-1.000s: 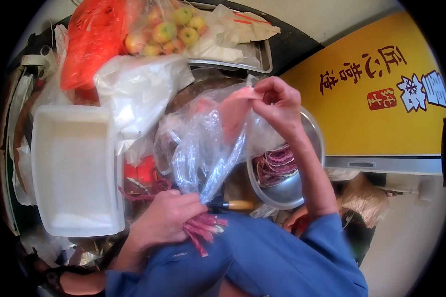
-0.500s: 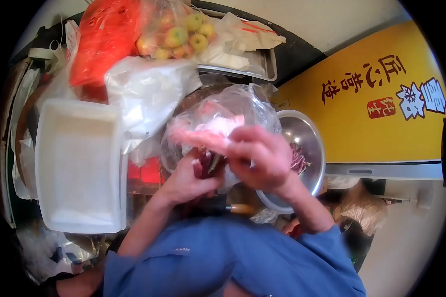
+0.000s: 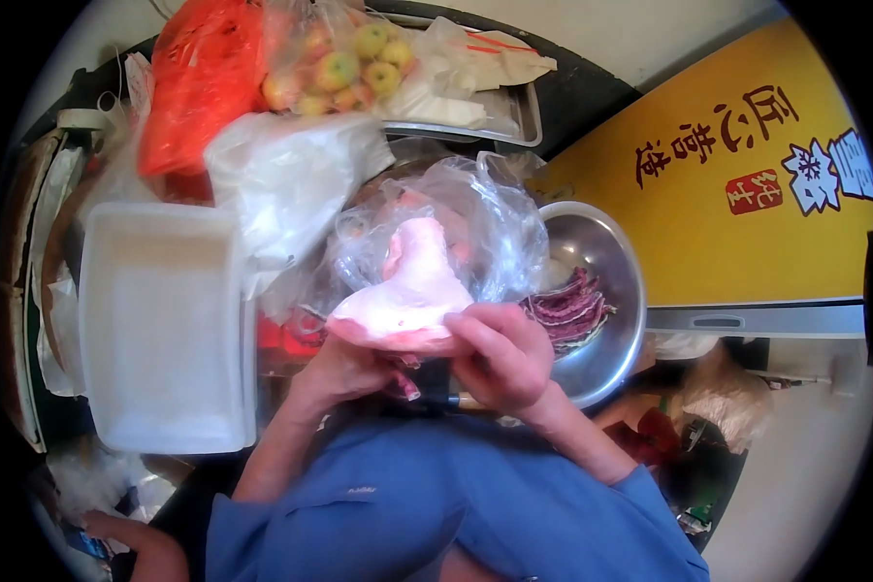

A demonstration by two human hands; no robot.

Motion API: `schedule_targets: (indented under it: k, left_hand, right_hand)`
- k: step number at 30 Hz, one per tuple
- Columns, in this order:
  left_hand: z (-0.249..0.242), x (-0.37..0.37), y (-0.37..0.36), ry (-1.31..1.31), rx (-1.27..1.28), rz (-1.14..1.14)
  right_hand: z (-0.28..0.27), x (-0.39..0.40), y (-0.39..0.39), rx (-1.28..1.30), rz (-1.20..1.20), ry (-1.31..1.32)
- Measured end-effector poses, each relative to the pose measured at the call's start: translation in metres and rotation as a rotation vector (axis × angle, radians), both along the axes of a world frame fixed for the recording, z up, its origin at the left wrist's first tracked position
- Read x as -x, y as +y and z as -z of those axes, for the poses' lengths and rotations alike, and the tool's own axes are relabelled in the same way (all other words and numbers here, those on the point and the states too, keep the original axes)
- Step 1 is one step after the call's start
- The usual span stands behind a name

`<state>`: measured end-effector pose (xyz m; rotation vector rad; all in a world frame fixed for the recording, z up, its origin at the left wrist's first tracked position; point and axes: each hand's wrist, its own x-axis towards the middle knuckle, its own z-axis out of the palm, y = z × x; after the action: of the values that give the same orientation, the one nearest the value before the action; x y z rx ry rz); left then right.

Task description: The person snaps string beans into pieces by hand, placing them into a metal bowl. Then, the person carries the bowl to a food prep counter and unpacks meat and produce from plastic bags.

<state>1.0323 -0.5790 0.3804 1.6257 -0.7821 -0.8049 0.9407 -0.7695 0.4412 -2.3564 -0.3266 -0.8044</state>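
Note:
Between my hands is a pale pink piece of raw meat [image 3: 407,296] with skin on it, raised over a clear plastic bag [image 3: 500,233]. My right hand [image 3: 504,357] pinches its right edge between thumb and fingers. Under its left side, my left hand [image 3: 354,371] is closed, with short dark purple pieces [image 3: 404,380] sticking out beside it. More pink meat shows inside the clear bag. To the right, a steel bowl [image 3: 616,349] holds purple, streaked strips [image 3: 572,310].
A white plastic tub [image 3: 160,330] stands at the left. Farther back are a white bag [image 3: 286,184], a red bag [image 3: 204,87], bagged apples [image 3: 339,70] and a metal tray [image 3: 526,112]. A yellow freezer [image 3: 689,213] is on the right. Someone's arm [image 3: 150,548] shows at the lower left.
The meat has turned so its broad skin side shows. My right hand has moved down, uncovering the strips in the bowl, and the purple pieces in my left hand are now mostly hidden.

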Motion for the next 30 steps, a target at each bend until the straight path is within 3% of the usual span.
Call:
schedule_targets:
  k: [8, 9, 10, 11, 12, 13, 15, 20, 24, 26, 28, 30]
  left_hand:
    - [-0.017, 0.0, -0.006, -0.066, -0.046, -0.009]
    - [-0.018, -0.002, -0.006, 0.235, -0.129, 0.002]
    - [-0.016, -0.001, -0.005, 0.233, -0.129, 0.003]
    - [-0.012, -0.001, -0.005, 0.184, -0.029, -0.003]
    - [-0.011, 0.0, -0.005, 0.135, 0.072, -0.006]
    - [-0.029, -0.002, -0.005, -0.142, -0.003, 0.015]
    - [-0.03, -0.001, 0.005, -0.19, -0.034, 0.022]
    - [-0.027, 0.001, 0.033, -0.305, -0.043, -0.082]
    - [-0.018, 0.004, 0.048, -0.148, 0.083, -0.364]
    - [-0.04, 0.0, 0.043, -0.058, 0.11, -0.438]
    - [-0.06, -0.006, 0.039, 0.123, 0.271, -0.523]
    - [-0.065, -0.022, 0.034, 0.008, 0.404, -0.458]
  right_hand:
    - [0.003, -0.009, -0.016, -0.13, 0.027, 0.012]
    - [0.004, -0.01, -0.018, -0.28, 0.072, 0.107]
    - [0.002, -0.011, -0.017, -0.433, 0.119, 0.203]
    - [-0.003, -0.012, -0.008, -0.909, 0.199, 0.361]
    - [-0.014, -0.018, -0.012, -0.965, 0.238, 0.423]
    - [-0.009, -0.023, -0.02, -1.044, 0.225, 0.423]
    - [-0.006, -0.034, -0.03, -1.194, 0.208, 0.447]
    - [-0.02, -0.05, -0.053, -1.47, 0.163, 0.413]
    - [-0.031, -0.052, -0.082, -1.665, 0.067, 0.303]
    - [-0.038, -0.05, -0.095, -1.748, 0.079, 0.213]
    - [-0.048, -0.046, -0.102, -1.752, 0.089, 0.176]
    - [-0.052, -0.041, -0.111, -1.751, 0.124, 0.072]
